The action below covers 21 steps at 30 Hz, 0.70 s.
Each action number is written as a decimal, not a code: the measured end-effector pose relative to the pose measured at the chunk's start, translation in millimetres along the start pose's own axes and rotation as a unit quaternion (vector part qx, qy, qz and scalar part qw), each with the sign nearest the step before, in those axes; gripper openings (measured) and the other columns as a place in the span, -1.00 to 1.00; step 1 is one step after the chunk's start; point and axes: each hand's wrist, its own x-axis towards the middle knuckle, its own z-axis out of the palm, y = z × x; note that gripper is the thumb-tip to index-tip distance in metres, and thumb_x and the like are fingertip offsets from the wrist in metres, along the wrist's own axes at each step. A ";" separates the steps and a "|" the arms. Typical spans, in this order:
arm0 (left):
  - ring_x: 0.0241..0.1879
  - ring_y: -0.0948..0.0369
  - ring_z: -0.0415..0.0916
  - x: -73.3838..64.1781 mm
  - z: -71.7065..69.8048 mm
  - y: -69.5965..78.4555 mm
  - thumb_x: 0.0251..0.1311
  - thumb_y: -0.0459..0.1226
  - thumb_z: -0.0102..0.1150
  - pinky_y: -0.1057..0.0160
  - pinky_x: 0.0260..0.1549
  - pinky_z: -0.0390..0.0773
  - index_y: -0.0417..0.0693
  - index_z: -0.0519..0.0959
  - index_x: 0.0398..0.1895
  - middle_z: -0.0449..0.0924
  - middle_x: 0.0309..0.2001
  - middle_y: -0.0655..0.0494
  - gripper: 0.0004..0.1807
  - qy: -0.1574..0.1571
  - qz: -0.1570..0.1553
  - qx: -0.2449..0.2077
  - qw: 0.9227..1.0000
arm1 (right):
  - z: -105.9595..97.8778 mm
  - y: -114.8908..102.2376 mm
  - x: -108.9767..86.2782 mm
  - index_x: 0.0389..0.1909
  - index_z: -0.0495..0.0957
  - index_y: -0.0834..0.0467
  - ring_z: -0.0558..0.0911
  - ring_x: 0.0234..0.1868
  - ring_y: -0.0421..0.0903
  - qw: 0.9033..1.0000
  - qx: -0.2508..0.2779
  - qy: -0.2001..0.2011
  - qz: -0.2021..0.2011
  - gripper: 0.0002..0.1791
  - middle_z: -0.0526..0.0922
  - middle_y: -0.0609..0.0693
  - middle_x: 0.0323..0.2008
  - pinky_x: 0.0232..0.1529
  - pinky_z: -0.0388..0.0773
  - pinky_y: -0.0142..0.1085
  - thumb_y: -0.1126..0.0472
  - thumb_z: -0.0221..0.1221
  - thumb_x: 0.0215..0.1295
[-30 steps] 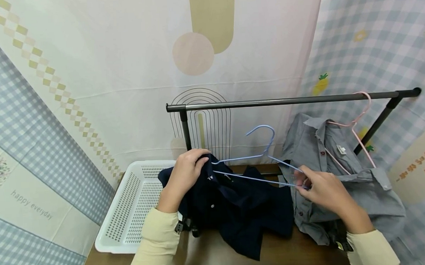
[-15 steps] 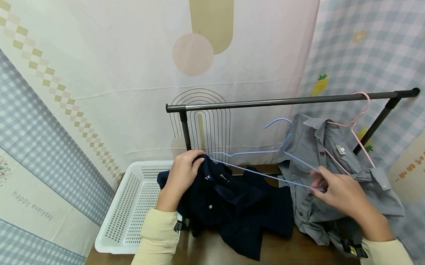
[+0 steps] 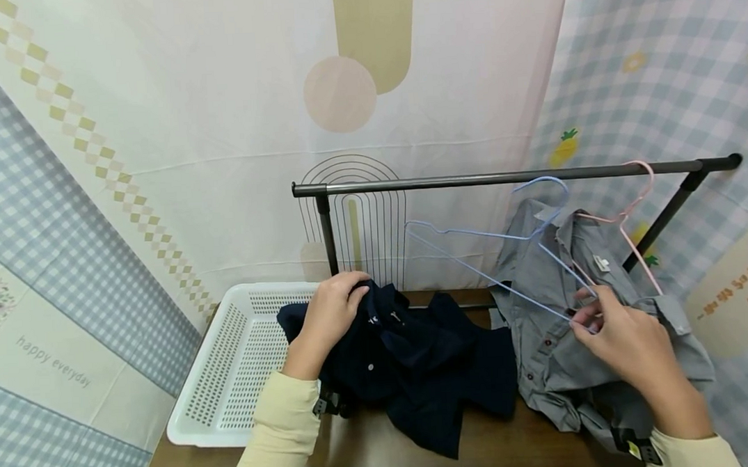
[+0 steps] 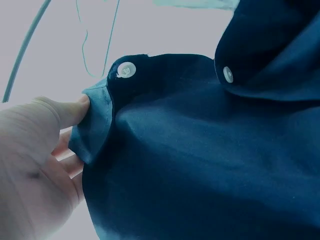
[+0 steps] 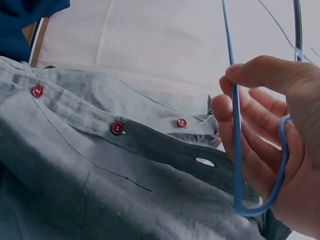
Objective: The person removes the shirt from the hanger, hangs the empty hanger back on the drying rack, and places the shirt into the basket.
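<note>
In the head view my left hand (image 3: 330,308) pinches the upper edge of a navy shirt (image 3: 417,371), which lies crumpled at the middle of the table. Thumb and fingers hold a folded flap of it in the left wrist view, beside a white button (image 4: 126,70). My right hand (image 3: 629,330) grips one end of a light blue wire hanger (image 5: 237,150), whose bent corner lies across the palm. Apart from the navy shirt, the hanger slants up leftward, and its hook overlaps the rack's rod in the head view. Behind the right hand hangs a grey shirt (image 3: 568,364) with dark red buttons.
A black clothes rack (image 3: 459,182) spans the back. From its right part hangs a pink hanger (image 3: 646,180), bearing the grey shirt. On the left a white perforated basket (image 3: 184,409) stands on the brown wooden table (image 3: 371,456). Patterned cloth covers the walls.
My right hand has moved right and drawn the blue hanger up and away from the navy shirt's neck, where its left end was. The left hand stays at the shirt's edge.
</note>
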 end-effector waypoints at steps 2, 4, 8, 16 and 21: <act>0.01 0.06 0.72 -1.4 2.8 2.5 0.41 -0.28 0.27 0.04 0.01 0.69 -0.01 0.72 0.05 0.76 0.00 0.03 -0.79 -0.007 0.003 0.000 1.000 | -0.1 -0.9 -0.7 0.05 0.51 0.16 0.53 -0.58 -0.41 1.000 0.000 0.014 0.008 -0.45 0.78 -0.07 -0.41 -0.64 0.30 -0.29 0.31 0.48 0.02; 0.00 0.08 0.72 -2.5 5.5 5.0 0.41 -0.28 0.27 0.06 -0.02 0.70 0.00 0.72 0.05 0.76 0.00 0.05 -0.78 -0.010 0.005 -0.002 1.000 | -0.5 -2.4 -1.3 0.06 0.51 0.18 0.56 -0.59 -0.36 0.999 0.001 0.026 0.020 -0.45 0.79 -0.04 -0.41 -0.65 0.34 -0.22 0.32 0.48 0.02; -0.02 0.11 0.72 -3.8 11.5 10.3 0.40 -0.29 0.28 0.09 -0.04 0.71 -0.02 0.72 0.05 0.76 -0.02 0.07 -0.79 -0.007 0.019 -0.007 1.000 | -1.5 -6.8 -1.2 0.06 0.52 0.20 0.63 -0.61 -0.18 0.997 -0.004 0.046 0.055 -0.48 0.80 0.02 -0.40 -0.66 0.40 -0.06 0.29 0.45 0.06; -0.03 0.12 0.73 -8.5 34.3 23.0 0.41 -0.25 0.28 0.10 -0.09 0.73 0.02 0.71 0.06 0.74 0.00 0.10 -0.78 -0.027 0.047 0.001 0.999 | -3.8 -13.5 1.6 0.12 0.49 0.26 0.63 -0.62 0.16 0.990 -0.026 0.029 0.138 -0.49 0.81 0.14 -0.33 -0.69 0.31 -0.03 0.21 0.39 0.17; -0.08 0.15 0.73 -13.6 52.7 32.7 0.42 -0.24 0.27 0.14 -0.14 0.73 0.02 0.68 0.10 0.71 0.00 0.12 -0.76 -0.067 0.056 0.006 0.996 | -2.1 -15.5 1.4 0.06 0.49 0.27 0.62 -0.59 0.29 0.984 -0.030 0.014 0.173 -0.56 0.81 0.18 -0.30 -0.70 0.30 0.02 0.19 0.37 0.23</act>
